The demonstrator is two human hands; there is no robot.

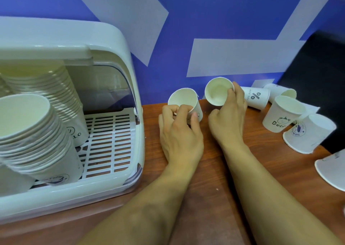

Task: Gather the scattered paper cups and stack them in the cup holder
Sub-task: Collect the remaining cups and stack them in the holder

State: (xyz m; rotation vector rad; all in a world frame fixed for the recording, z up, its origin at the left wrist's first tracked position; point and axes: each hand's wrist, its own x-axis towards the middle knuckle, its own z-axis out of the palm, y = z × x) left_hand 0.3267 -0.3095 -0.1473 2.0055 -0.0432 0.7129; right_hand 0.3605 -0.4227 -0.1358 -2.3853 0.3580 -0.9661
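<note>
My left hand (179,130) grips a white paper cup (183,100) standing upright on the brown table, fingers curled around its side. My right hand (230,117) holds a second white cup (217,93), tilted so its mouth faces me, with fingers on its rim. The white cup holder (112,45) stands at the left, its front open. Two tall stacks of nested cups (37,125) lean inside it on a slatted tray (110,140). More cups lie scattered at the right: a "%" cup (256,98) on its side and a "Bear" cup (283,114) upright.
An upside-down cup (309,134) and another cup (330,172) sit at the far right edge, and one more cup (281,92) lies on its side at the back. A black object (317,71) rises behind them. A blue and white wall bounds the table.
</note>
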